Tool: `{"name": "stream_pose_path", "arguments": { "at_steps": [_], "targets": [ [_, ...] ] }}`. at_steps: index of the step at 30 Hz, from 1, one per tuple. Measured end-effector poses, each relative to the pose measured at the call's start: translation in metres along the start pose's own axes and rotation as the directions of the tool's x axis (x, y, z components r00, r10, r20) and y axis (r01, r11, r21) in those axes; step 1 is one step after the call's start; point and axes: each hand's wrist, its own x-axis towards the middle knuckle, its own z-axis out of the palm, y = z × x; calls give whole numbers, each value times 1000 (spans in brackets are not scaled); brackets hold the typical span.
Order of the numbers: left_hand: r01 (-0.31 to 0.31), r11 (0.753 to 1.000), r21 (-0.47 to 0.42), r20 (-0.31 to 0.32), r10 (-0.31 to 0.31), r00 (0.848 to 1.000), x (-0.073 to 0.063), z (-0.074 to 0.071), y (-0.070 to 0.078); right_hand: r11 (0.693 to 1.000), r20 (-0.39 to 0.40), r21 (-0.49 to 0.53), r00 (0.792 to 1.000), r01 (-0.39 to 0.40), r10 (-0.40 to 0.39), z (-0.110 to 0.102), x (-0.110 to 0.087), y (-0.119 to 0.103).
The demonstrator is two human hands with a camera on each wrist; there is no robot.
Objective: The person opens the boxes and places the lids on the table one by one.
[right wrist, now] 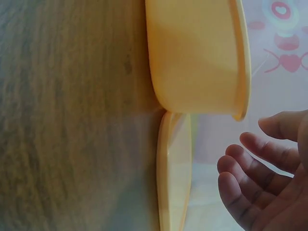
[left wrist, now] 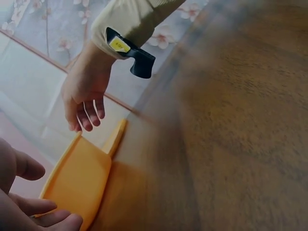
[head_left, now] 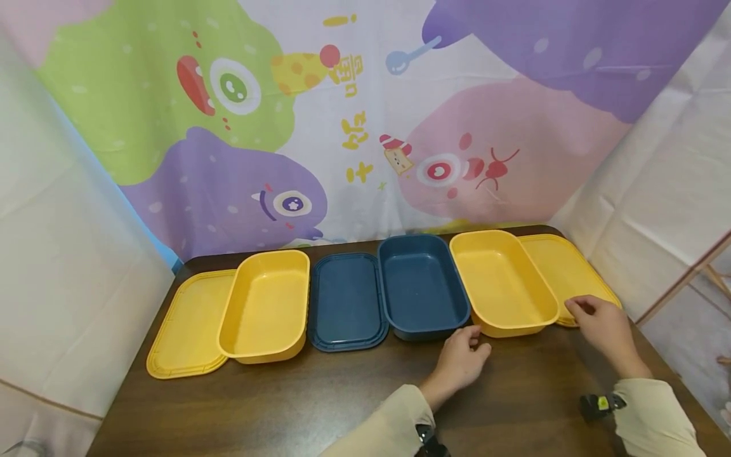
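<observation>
A yellow rectangular box (head_left: 505,289) stands at the right of the row, its rim partly over a flat yellow lid (head_left: 562,266). My left hand (head_left: 459,362) is at the near left corner of this box, its fingers loosely bent with nothing in them. Just right of the box, my right hand (head_left: 605,327) hovers over the lid's near end, thumb and fingers apart. In the right wrist view that hand (right wrist: 269,173) holds nothing and is apart from the box wall (right wrist: 197,57). The left wrist view shows both hands around the box (left wrist: 82,178).
To the left stand a dark blue box (head_left: 422,285), a dark blue lid (head_left: 348,301), a second yellow box (head_left: 265,304) and its yellow lid (head_left: 191,324). All are on a brown wooden table (head_left: 274,406). A printed curtain (head_left: 365,209) hangs behind the table.
</observation>
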Motion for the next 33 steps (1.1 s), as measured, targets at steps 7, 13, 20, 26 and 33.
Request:
{"name": "stream_pose_path", "arguments": {
  "at_steps": [7, 13, 20, 26, 33],
  "targets": [
    [12, 999, -37, 40, -11, 999, 1, -11, 2, 999, 2, 3, 999, 40, -40, -4, 8, -11],
    [-26, 999, -44, 65, 28, 997, -1, -20, 1, 999, 3, 17, 999, 48, -48, -6, 9, -23],
    [-58, 997, -43, 99, 62, 993, -4, -31, -1, 998, 0, 24, 998, 59, -59, -4, 8, -35],
    [-52, 997, -48, 108, 57, 992, -6, -37, -1, 997, -6, 38, 997, 71, -71, -2, 11, -43],
    [-63, 995, -77, 108, 71, 992, -7, -46, -1, 990, -57, 70, 992, 121, -117, 1, 10, -54]
  ]
}}
